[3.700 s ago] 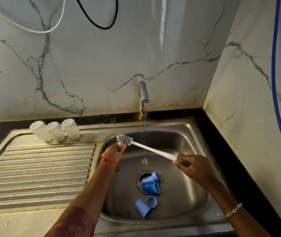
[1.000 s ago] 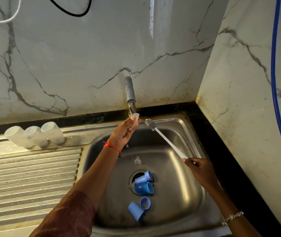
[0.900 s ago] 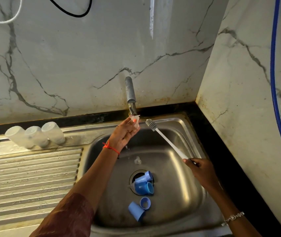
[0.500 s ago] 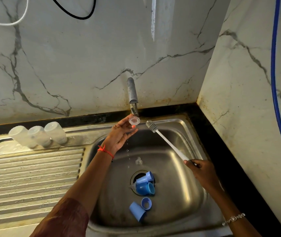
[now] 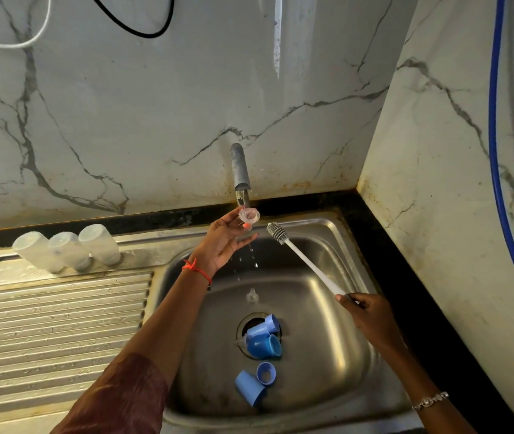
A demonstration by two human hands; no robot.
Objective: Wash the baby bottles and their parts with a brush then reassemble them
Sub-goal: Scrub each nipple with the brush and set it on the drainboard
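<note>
Left hand (image 5: 223, 242) has tipped nipple (image 5: 249, 215) — blue caps (image 5: 263, 346) in sink (image 5: 327, 371).

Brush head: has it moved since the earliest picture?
Yes. The brush head went from left of the tap, by the left hand, to just right of it.

The person is wearing a dark maroon sleeve (image 5: 124, 399) with a faint pattern, showing at the lower left of the frame and leaving the forearm bare. A thin red thread (image 5: 197, 270) is circling the left wrist near the centre. A silver chain bracelet (image 5: 429, 400) is sitting on the right wrist at lower right. One fingernail of the left hand (image 5: 223, 245) is showing orange-pink polish.
</note>
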